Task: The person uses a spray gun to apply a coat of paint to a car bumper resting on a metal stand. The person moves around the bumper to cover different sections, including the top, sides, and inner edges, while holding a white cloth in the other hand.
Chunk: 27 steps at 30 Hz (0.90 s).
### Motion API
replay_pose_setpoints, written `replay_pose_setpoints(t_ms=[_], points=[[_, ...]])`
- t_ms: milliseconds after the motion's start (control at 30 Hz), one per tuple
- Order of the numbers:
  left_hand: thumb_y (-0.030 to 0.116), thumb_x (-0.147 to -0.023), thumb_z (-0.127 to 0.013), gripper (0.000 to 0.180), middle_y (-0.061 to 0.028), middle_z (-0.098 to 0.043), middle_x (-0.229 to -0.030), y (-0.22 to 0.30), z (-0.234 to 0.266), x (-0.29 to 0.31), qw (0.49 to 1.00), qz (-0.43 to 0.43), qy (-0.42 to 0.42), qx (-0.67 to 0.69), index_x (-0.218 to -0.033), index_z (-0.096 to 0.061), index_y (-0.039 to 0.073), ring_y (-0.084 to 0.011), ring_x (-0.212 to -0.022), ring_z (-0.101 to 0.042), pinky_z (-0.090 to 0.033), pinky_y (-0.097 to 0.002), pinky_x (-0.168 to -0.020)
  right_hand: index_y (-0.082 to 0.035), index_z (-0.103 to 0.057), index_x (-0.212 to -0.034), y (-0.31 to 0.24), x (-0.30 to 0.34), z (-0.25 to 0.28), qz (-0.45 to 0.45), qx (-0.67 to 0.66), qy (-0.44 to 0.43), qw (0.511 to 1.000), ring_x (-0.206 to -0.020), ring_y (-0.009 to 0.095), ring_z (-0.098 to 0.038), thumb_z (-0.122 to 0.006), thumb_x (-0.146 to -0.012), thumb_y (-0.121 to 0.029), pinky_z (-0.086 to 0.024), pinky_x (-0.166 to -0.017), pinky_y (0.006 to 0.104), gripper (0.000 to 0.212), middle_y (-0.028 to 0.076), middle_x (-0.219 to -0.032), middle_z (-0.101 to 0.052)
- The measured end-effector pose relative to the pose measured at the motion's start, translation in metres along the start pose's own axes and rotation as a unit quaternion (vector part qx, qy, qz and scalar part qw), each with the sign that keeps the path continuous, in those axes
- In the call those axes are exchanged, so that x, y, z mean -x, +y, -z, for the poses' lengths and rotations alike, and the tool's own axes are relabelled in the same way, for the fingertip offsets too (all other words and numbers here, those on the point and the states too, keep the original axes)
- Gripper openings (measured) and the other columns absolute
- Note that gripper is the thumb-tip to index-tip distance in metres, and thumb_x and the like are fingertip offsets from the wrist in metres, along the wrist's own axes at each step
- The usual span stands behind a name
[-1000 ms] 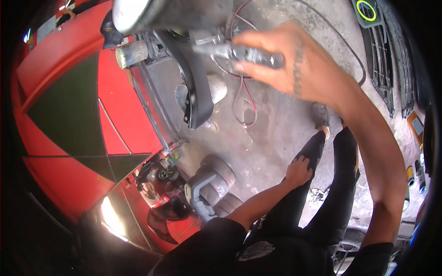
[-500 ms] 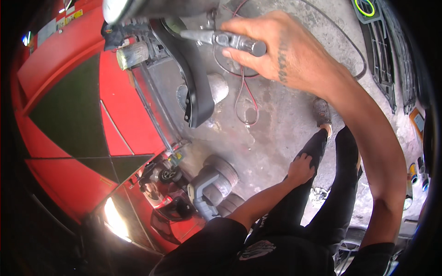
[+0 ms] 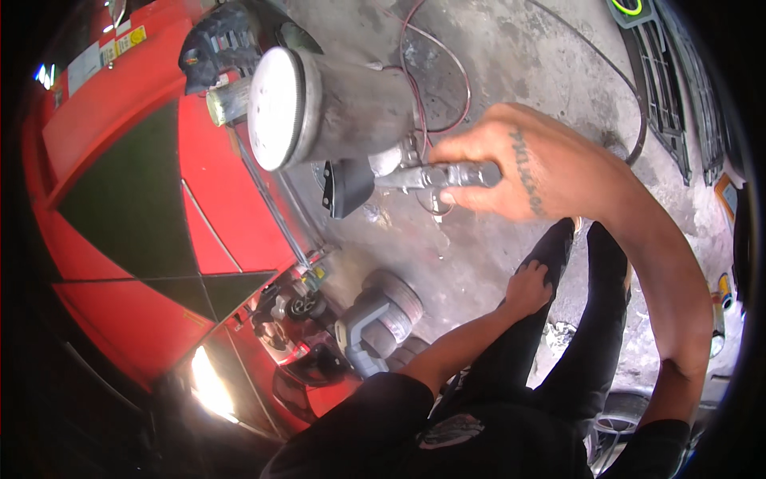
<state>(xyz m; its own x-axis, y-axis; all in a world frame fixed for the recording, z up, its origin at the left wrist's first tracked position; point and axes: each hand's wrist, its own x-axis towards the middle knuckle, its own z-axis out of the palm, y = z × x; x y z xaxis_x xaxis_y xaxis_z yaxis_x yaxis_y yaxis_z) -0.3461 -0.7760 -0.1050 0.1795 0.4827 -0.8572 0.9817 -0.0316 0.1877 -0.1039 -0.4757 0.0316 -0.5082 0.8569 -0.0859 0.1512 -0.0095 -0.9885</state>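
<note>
My right hand (image 3: 542, 164) is closed around a spray gun (image 3: 459, 174) and holds it raised in front of me. The gun's grey cup (image 3: 363, 112) stands out to the left, with its round white lid (image 3: 275, 108) facing left. Behind the cup is a black curved car panel (image 3: 347, 191); only its lower end with a bracket shows clearly, and the rest is hidden. My left hand (image 3: 528, 287) rests on my thigh with its fingers laid over the black trouser leg, holding nothing.
A red car body (image 3: 215, 180) with dark green areas fills the left side. Stacked tyres (image 3: 395, 299) and a grey curved handle-like part (image 3: 363, 339) are below. A thin reddish hose (image 3: 459, 56) trails across the concrete floor. Black grilles (image 3: 666, 96) lie at the far right.
My right hand has moved down and slightly right with the spray gun. Its cup and white lid are now in full view and cover most of the black panel. My left hand stays on my thigh.
</note>
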Motion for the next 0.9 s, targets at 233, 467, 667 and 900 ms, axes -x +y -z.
replay_pose_setpoints(t_ms=[233,467,667,900], points=[[0.025,-0.085,-0.073,0.038,-0.0131,-0.064,-0.12,-0.002,0.001,0.003,1.0,-0.01,0.013,0.005,-0.118,-0.065,0.006,-0.037,-0.111,-0.065,-0.057,-0.0499,-0.088,-0.005,-0.071,-0.121,-0.005,-0.052,0.004,0.083,0.071,0.24,0.965,-0.091,0.038,-0.07,-0.074,-0.092,-0.029,-0.055,-0.082,0.0446,0.038,0.02,-0.095,-0.072],[0.024,-0.084,-0.073,0.038,-0.0138,-0.063,-0.118,-0.007,-0.002,0.005,1.0,-0.015,0.017,0.011,-0.117,-0.065,0.006,-0.0367,-0.112,-0.064,-0.057,-0.0498,-0.09,-0.004,-0.072,-0.119,-0.005,-0.021,-0.018,0.186,0.098,0.299,0.931,-0.072,0.037,-0.066,-0.077,-0.091,-0.024,-0.052,-0.068,0.0438,0.035,0.018,-0.081,-0.07],[0.023,-0.085,-0.071,0.04,-0.0188,-0.067,-0.122,-0.013,-0.011,0.008,0.997,-0.056,0.053,0.002,-0.12,-0.065,0.006,-0.0382,-0.115,-0.064,-0.055,-0.0515,-0.094,-0.002,-0.072,-0.112,-0.021,0.033,-0.055,0.122,-0.031,0.041,0.991,-0.07,0.038,-0.066,-0.077,-0.089,-0.022,-0.052,-0.068,0.0444,0.03,0.018,-0.078,-0.069],[0.022,-0.084,-0.07,0.037,-0.0177,-0.065,-0.12,-0.013,-0.005,0.006,0.998,-0.028,0.032,0.037,-0.117,-0.065,0.005,-0.0401,-0.112,-0.064,-0.055,-0.0516,-0.093,-0.003,-0.073,-0.115,-0.042,0.036,-0.043,0.041,-0.017,0.055,0.997,-0.076,0.041,-0.067,-0.078,-0.088,-0.019,-0.053,-0.07,0.0453,0.032,0.021,-0.085,-0.071]])
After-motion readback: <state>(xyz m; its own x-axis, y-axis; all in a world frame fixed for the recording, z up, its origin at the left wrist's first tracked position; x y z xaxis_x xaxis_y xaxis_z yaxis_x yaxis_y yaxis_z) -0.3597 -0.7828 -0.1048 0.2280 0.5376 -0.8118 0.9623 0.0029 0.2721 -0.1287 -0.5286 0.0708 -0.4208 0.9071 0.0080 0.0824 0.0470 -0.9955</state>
